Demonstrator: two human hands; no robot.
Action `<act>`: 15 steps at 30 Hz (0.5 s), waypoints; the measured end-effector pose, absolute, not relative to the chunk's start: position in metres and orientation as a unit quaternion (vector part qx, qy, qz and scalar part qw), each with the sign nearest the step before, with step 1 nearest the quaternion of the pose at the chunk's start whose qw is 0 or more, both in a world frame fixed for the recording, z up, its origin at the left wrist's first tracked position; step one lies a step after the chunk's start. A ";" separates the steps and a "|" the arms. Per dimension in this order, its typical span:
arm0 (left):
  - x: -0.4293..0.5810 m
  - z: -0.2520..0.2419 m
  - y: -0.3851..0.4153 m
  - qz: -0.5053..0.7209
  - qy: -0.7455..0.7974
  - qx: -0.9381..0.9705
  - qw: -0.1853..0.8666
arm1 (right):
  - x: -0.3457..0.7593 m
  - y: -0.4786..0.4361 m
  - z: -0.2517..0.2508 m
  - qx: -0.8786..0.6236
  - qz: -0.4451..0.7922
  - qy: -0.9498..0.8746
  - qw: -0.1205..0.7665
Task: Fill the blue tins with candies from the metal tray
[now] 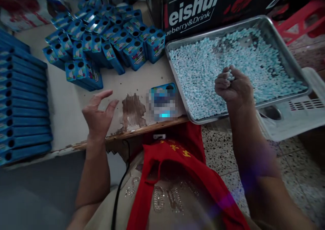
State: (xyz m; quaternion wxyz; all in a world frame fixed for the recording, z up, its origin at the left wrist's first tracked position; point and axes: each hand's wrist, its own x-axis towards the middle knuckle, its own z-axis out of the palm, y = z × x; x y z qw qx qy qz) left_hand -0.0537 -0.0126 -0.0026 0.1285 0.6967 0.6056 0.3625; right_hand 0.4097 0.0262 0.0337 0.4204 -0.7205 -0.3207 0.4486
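My left hand (98, 115) hovers over the front edge of the worktop, thumb and forefinger apart with nothing between them. Closed around a small cluster of pale blue and white candies (230, 75), my right hand (237, 87) is above a metal tray (288, 52). A layer of the same small candies (200, 77) covers most of the tray's bottom. Between my hands a blue item (167, 86) lies near the worktop edge; most of it is blurred out, so its kind is unclear. Several small blue boxes (135, 55) with round dark holes stand grouped behind my left hand.
A stack of blue boxes (25, 104) lines the left side. Behind the tray stands a large black carton (193, 13). A white plastic crate (304, 103) is under the tray's right side, and a red plastic piece (302, 23) is beyond. The worktop (68, 121) has a chipped wooden edge.
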 end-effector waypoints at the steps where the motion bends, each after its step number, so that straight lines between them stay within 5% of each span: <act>1: -0.048 -0.003 -0.011 0.363 0.598 0.701 0.138 | 0.407 0.026 0.030 -0.713 0.444 -0.317 0.440; 15: -0.013 -0.055 -0.016 0.371 0.593 0.685 0.204 | 0.418 0.018 0.016 -0.615 0.563 -0.202 0.514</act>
